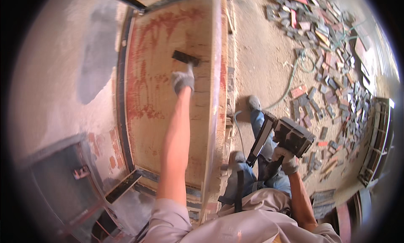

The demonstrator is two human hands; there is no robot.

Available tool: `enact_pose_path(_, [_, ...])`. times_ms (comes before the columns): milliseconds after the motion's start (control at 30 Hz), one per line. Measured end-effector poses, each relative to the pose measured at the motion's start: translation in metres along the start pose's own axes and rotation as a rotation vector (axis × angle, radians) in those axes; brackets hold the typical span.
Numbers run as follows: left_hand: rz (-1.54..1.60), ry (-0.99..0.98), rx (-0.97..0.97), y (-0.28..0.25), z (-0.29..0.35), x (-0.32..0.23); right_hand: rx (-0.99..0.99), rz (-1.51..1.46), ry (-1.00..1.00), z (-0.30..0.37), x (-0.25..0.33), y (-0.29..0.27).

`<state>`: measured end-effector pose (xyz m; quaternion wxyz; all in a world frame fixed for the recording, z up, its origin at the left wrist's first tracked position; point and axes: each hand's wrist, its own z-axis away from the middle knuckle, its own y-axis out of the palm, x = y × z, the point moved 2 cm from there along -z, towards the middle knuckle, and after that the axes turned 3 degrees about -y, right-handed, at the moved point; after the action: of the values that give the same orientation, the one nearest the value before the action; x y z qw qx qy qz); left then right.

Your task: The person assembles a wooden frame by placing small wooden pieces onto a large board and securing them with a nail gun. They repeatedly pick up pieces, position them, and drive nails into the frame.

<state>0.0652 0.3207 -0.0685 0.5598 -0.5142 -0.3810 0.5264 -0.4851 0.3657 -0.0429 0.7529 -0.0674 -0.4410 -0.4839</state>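
Observation:
My left arm reaches over a large tan wooden panel (pixel 158 91) streaked with red. At its end my gloved left hand (pixel 183 80), a little blurred, grips one end of a short dark wooden block (pixel 185 58). The block is tilted over the panel; whether it rests on it I cannot tell. Low at my right side, my gloved right hand (pixel 287 157) is closed round the handle of a nail gun (pixel 294 137). The gun's long, slanted magazine (pixel 261 138) hangs in front of my legs. Its nose is hard to make out.
A pale upright board (pixel 214 96) edges the panel's right side, and a dark strip (pixel 123 87) borders its left. Scattered wooden offcuts (pixel 332 87) cover the floor at right. A green hose (pixel 290 89) curls near my shoes. A dark metal cabinet (pixel 63 175) stands at lower left.

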Motion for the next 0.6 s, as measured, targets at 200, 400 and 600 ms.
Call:
enact_pose_path(200, [-0.028, 0.061, 0.217, 0.066, -0.096, -0.060, -0.043, 0.191, 0.050, -0.040, 0.045, -0.016])
enact_pose_path(400, [0.123, 0.099, 0.585, 0.000, -0.015, 0.013, 0.010, 0.045, 0.140, -0.080, 0.075, -0.018])
enact_pose_path(600, [0.732, 0.061, 0.926, -0.035, 0.159, 0.117, -0.003, -0.082, 0.191, -0.098, 0.106, 0.004])
